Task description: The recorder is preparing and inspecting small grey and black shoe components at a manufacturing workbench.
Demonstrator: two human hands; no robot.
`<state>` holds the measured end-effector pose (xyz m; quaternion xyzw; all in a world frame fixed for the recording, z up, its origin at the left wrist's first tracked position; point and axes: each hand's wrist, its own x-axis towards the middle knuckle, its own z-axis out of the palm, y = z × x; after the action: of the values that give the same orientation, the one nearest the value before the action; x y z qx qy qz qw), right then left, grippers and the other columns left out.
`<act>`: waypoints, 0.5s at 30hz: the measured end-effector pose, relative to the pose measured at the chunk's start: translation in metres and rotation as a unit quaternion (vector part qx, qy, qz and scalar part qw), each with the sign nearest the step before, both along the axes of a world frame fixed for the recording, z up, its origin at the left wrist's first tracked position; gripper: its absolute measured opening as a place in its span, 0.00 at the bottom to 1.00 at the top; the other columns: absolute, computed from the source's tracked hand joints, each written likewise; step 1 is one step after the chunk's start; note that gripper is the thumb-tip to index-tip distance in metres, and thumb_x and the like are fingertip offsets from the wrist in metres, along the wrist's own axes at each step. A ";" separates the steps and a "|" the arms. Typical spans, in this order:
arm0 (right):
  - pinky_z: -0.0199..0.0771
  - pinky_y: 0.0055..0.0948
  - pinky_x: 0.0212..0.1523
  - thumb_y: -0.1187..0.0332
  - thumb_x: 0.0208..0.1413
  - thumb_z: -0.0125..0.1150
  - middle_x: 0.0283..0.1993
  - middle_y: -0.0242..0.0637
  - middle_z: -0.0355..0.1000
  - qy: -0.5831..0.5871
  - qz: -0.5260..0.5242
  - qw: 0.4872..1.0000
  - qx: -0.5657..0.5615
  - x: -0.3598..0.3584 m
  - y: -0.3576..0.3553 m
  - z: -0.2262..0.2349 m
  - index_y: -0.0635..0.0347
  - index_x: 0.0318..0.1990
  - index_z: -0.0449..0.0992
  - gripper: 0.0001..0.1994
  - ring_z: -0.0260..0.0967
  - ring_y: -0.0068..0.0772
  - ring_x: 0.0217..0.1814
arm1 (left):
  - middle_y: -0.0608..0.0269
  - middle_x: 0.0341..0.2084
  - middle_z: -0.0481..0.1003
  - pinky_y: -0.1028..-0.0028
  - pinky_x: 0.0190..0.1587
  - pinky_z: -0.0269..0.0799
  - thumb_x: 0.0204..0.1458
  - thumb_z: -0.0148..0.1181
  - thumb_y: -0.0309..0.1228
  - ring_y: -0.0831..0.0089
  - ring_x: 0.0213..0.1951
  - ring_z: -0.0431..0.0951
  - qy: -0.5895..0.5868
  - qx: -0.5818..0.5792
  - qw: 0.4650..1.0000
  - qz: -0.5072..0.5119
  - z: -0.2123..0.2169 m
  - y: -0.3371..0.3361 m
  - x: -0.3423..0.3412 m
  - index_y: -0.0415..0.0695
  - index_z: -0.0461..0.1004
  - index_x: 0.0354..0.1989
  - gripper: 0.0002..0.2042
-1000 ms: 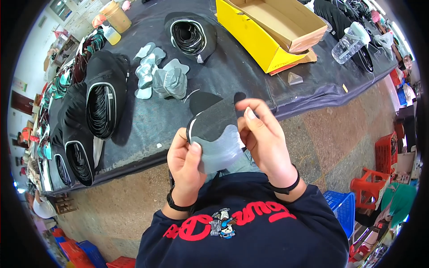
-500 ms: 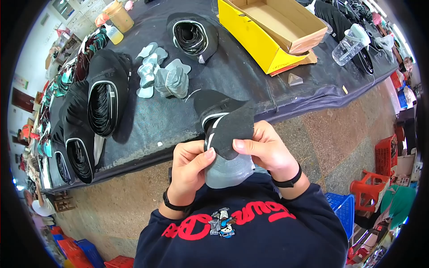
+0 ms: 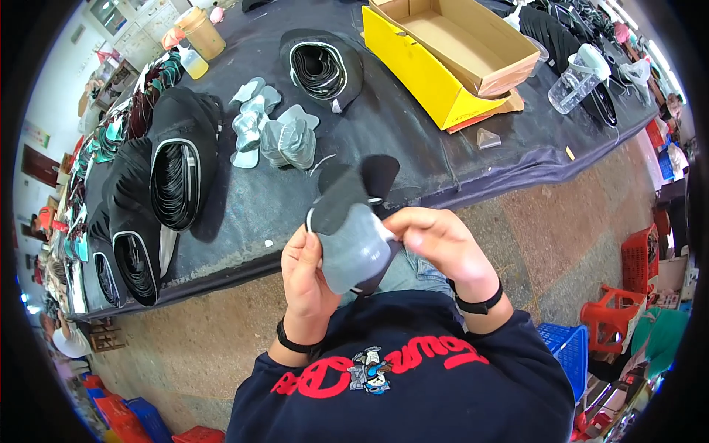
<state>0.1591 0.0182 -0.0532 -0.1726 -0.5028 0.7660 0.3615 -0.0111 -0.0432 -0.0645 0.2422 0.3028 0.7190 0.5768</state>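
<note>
My left hand (image 3: 303, 277) grips a black fabric shoe upper (image 3: 341, 198) together with a translucent grey plastic piece (image 3: 353, 255), in front of the table's near edge. The plastic lies over the lower part of the upper, facing up. My right hand (image 3: 448, 247), slightly blurred, has its thumb and forefinger pinched at the plastic's right edge, where a small whitish bit shows. Black flaps of the upper stick out beyond and below the plastic. Further off on the table are piles of similar plastic pieces (image 3: 288, 142).
Nested bundles of black uppers (image 3: 176, 173) stand at left, another bundle (image 3: 323, 72) at the back. A yellow box (image 3: 413, 70), a clear plastic jug (image 3: 576, 83) and a bottle of yellow liquid (image 3: 193, 63) share the dark-covered table (image 3: 229, 244). A blue crate (image 3: 563, 351) is at my right.
The upper has been turned over and tilted, so the plastic piece now lies on top. My right hand has shifted from the black fabric to the plastic's right edge.
</note>
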 end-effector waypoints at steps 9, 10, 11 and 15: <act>0.53 0.28 0.43 0.78 0.51 0.47 0.29 0.28 0.69 -0.067 0.083 0.925 0.364 0.007 0.021 0.027 0.58 0.39 0.73 0.11 0.60 0.26 0.32 | 0.54 0.41 0.67 0.71 0.50 0.54 0.46 0.52 0.51 0.68 0.47 0.65 0.353 0.102 0.923 0.117 0.007 0.005 -0.019 0.33 0.66 0.41 0.29; 0.53 0.28 0.43 0.78 0.51 0.47 0.29 0.28 0.69 -0.066 0.087 0.926 0.362 0.003 0.021 0.029 0.58 0.39 0.73 0.11 0.60 0.26 0.32 | 0.55 0.36 0.71 0.70 0.50 0.52 0.44 0.47 0.61 0.65 0.45 0.68 0.429 0.148 0.890 0.031 0.013 0.005 -0.025 0.35 0.71 0.33 0.33; 0.52 0.28 0.43 0.77 0.51 0.48 0.27 0.27 0.67 -0.063 0.134 0.928 0.343 -0.001 0.022 0.030 0.57 0.42 0.71 0.11 0.60 0.26 0.32 | 0.57 0.32 0.72 0.70 0.49 0.52 0.41 0.47 0.64 0.65 0.43 0.69 0.447 0.157 0.879 -0.054 0.020 0.006 -0.031 0.37 0.72 0.30 0.34; 0.49 0.27 0.45 0.78 0.49 0.48 0.25 0.26 0.63 -0.072 0.195 0.899 0.386 -0.015 0.028 0.032 0.55 0.47 0.64 0.16 0.61 0.25 0.33 | 0.68 0.26 0.72 0.70 0.43 0.52 0.28 0.63 0.59 0.67 0.37 0.70 0.567 0.235 0.780 -0.120 0.043 0.012 -0.047 0.43 0.74 0.25 0.28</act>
<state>0.1438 0.0465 -0.0212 0.0279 -0.8074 0.5523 0.2057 -0.0576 -0.0315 -0.0210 0.7686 0.3653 0.4258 0.3074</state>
